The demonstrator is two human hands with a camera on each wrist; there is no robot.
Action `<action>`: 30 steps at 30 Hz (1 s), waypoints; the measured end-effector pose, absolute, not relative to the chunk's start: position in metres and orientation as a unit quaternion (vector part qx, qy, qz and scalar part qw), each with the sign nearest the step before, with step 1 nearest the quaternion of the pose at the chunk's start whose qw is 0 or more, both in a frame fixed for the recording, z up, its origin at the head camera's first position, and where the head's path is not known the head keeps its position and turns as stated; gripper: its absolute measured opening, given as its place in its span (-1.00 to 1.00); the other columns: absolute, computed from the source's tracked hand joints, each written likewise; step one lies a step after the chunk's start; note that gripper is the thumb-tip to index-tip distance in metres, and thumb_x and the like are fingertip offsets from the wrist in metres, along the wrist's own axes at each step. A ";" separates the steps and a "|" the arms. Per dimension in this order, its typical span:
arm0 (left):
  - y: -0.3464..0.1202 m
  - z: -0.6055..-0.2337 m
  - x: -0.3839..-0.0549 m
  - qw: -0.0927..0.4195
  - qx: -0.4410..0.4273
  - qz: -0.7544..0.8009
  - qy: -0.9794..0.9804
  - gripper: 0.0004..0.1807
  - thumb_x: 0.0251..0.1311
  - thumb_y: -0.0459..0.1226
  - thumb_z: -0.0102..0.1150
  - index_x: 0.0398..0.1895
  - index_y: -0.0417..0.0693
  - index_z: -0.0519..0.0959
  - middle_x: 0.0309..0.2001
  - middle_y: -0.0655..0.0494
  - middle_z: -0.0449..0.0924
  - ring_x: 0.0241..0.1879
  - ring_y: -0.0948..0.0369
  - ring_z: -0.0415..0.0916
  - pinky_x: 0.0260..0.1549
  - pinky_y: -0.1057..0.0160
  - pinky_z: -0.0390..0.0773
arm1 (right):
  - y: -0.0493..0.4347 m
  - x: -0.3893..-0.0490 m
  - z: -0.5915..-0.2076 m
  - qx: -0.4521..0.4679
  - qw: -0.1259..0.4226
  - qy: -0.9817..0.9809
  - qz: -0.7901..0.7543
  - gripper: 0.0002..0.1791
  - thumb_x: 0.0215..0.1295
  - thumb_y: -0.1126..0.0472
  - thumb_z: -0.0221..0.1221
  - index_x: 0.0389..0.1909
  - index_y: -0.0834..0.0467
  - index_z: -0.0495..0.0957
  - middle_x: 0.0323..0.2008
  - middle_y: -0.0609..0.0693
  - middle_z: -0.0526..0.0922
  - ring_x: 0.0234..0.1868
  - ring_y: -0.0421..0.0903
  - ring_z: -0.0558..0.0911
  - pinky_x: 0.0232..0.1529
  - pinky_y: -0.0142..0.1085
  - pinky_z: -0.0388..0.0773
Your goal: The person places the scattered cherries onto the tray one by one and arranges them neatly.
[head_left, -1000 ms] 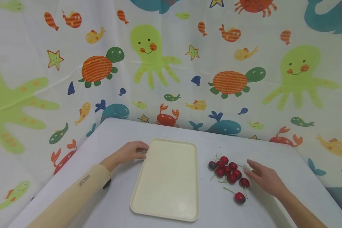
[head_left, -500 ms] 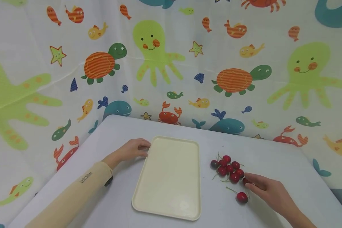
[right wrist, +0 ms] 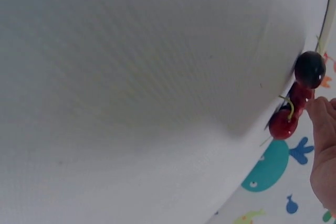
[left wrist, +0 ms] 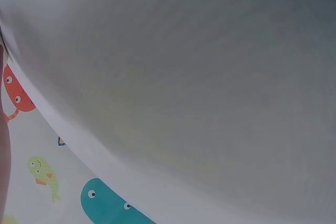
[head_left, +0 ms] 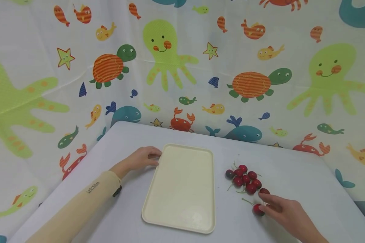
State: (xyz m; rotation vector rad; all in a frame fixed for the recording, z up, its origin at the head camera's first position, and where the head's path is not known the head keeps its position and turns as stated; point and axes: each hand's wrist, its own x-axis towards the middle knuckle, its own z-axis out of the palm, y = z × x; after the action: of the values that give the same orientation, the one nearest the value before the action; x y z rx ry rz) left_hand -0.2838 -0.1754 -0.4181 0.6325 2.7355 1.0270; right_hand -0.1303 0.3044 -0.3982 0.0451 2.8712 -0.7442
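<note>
A cream rectangular tray point(head_left: 180, 189) lies on the white table. My left hand point(head_left: 143, 158) rests at its upper left edge, with fingertips and thumb touching the rim. To the right of the tray lies a cluster of dark red cherries point(head_left: 245, 179) with green stems. My right hand point(head_left: 287, 212) is beside two cherries at the near side of this group. Its thumb overlaps the nearest cherry point(head_left: 257, 210), and its fingertips are just below another cherry point(head_left: 264, 191). Thumb and fingers stand apart. In the right wrist view, the hand point(right wrist: 324, 150) is beside a dark cherry point(right wrist: 310, 70).
The white table point(head_left: 231, 222) ends at a curtain point(head_left: 194, 74) printed with sea animals, which hangs behind and at the left. A beige sleeve point(head_left: 79, 206) covers the left forearm. The left wrist view shows mostly table surface point(left wrist: 199, 87).
My right hand has come in to the cherries, first at the one by the cluster, then nearer to the front cherry. The left hand stays at the tray. The head view has shifted slightly.
</note>
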 end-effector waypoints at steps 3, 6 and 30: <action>-0.176 -0.419 -0.284 0.084 0.199 0.350 0.912 -0.54 0.01 -0.18 0.32 0.04 -0.04 0.52 0.05 0.07 0.53 0.10 0.12 0.45 0.11 0.10 0.46 | 0.303 -0.129 -0.400 0.019 0.091 0.964 -0.250 -0.39 -0.01 -0.13 0.28 0.06 0.08 0.54 -0.07 0.07 0.65 -0.20 -0.13 0.62 -0.20 -0.18 0.64; -0.177 -0.421 -0.286 0.085 0.197 0.348 0.913 -0.54 0.01 -0.18 0.32 0.03 -0.04 0.52 0.05 0.08 0.53 0.10 0.13 0.45 0.11 0.12 0.46 | 0.301 -0.128 -0.401 0.021 0.095 0.964 -0.249 -0.41 -0.03 -0.12 0.30 0.04 0.07 0.55 -0.10 0.04 0.66 -0.21 -0.15 0.60 -0.20 -0.17 0.64; -0.176 -0.419 -0.288 0.087 0.192 0.342 0.916 -0.54 0.00 -0.15 0.33 0.03 0.01 0.53 0.05 0.11 0.54 0.10 0.14 0.45 0.10 0.11 0.47 | 0.288 -0.129 -0.408 -0.002 0.118 0.972 -0.205 -0.50 -0.08 0.06 0.36 -0.03 0.06 0.58 -0.31 -0.13 0.67 -0.33 -0.22 0.54 -0.19 -0.19 0.63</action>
State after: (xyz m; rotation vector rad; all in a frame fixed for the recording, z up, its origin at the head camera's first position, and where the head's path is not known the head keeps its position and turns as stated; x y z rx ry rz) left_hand -0.2882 -0.1758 -0.4194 0.5708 2.7277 1.0192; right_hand -0.1293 0.2884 -0.4082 -0.0066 2.8429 -0.5999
